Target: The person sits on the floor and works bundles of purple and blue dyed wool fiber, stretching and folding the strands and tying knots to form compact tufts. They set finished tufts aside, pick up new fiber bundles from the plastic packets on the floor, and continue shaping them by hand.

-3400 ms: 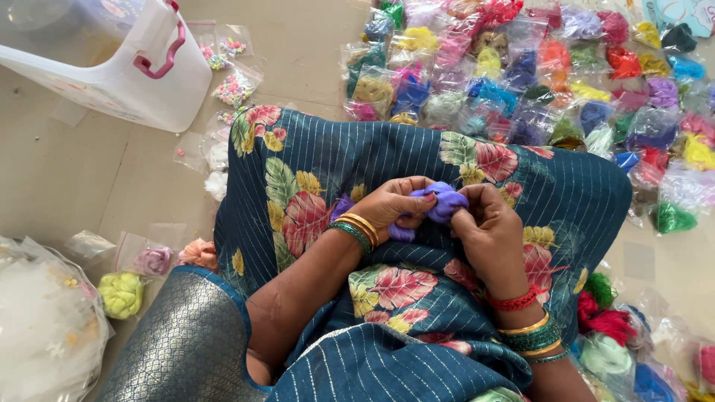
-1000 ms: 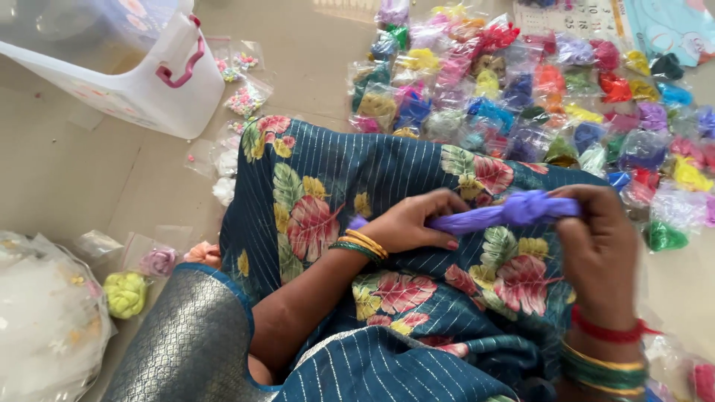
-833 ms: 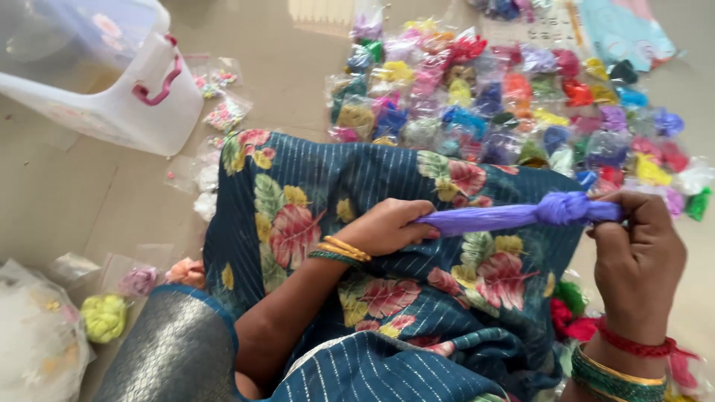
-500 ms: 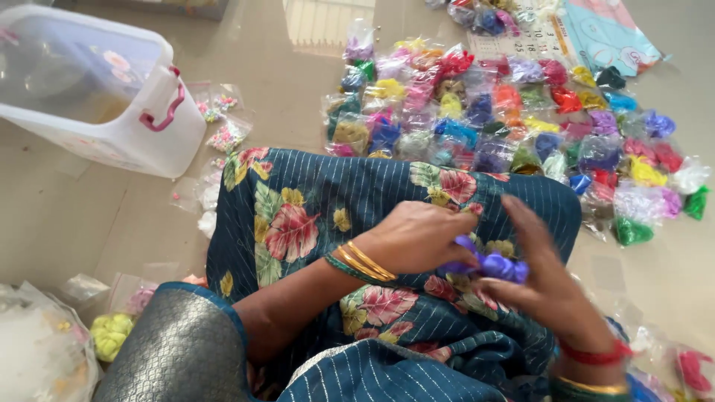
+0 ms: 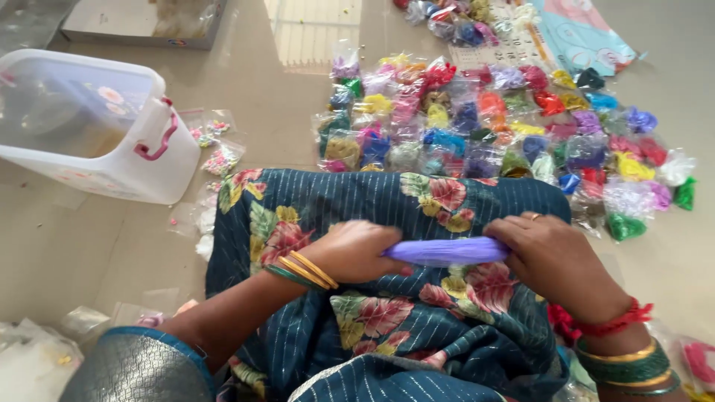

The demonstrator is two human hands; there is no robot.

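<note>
left hand (image 5: 356, 251): closed around the left end of the purple stretched strand of soft material (image 5: 447, 251), knuckles up, resting on the lap.
right hand (image 5: 555, 257): closed over the strand's right end, fingers curled down, a ring on one finger.
purple strand: pulled straight and level between both hands, lying just above the dark teal floral striped cloth (image 5: 387, 320) over the lap; its ends are hidden inside the fists.
left wrist: gold and green bangles (image 5: 302, 272), touching the cloth.
right wrist: red thread band (image 5: 611, 321), with green and gold bangles (image 5: 629, 366) behind it near the bottom frame edge.
ahead of both hands: spread of small clear plastic packets filled with coloured material (image 5: 491, 126) on the floor, starting right at the far edge of the cloth, running right past the right hand.
left of left hand: white translucent plastic tub with a pink handle clip (image 5: 104, 126), well apart; a few small clear packets (image 5: 216, 152) between tub and cloth edge.
open room: bare beige tiled floor (image 5: 97, 246) left of the left hand, between tub and lap; narrower bare floor right of the right hand.
near lower left: more clear bags (image 5: 45, 350), partly cut by the frame, contents unclear.
far top: flat cardboard box (image 5: 141, 22) and a light blue printed sheet (image 5: 585, 37), well apart from both hands.
</note>
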